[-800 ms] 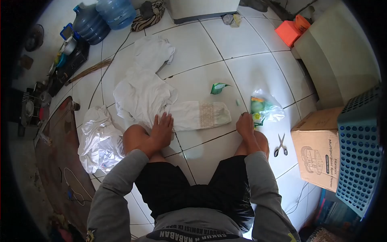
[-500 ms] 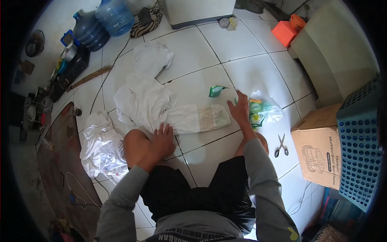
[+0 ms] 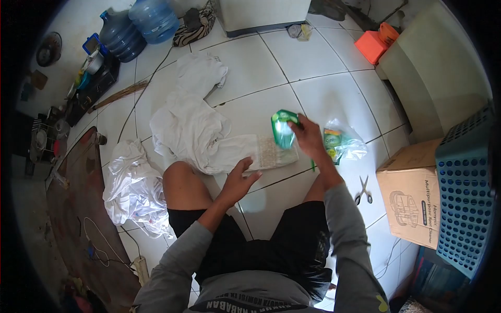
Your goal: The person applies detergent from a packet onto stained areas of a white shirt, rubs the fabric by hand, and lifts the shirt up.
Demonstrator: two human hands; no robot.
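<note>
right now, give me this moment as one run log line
right hand: holds green packet | left hand: open, near garment | scissors: blades apart, on floor

Grey long-sleeved shirt (image 3: 245, 281); dark lettered print (image 3: 250, 304); yellow sleeve mark (image 3: 382, 303); black shorts (image 3: 261, 253)

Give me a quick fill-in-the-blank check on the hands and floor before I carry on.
1. The green packet is held in the ____ hand.
2. The left hand holds ____.
3. The tool beside the cardboard box is a pair of ____.
4. The two large bottles are coloured ____.
Missing words: right; nothing; scissors; blue.
</note>
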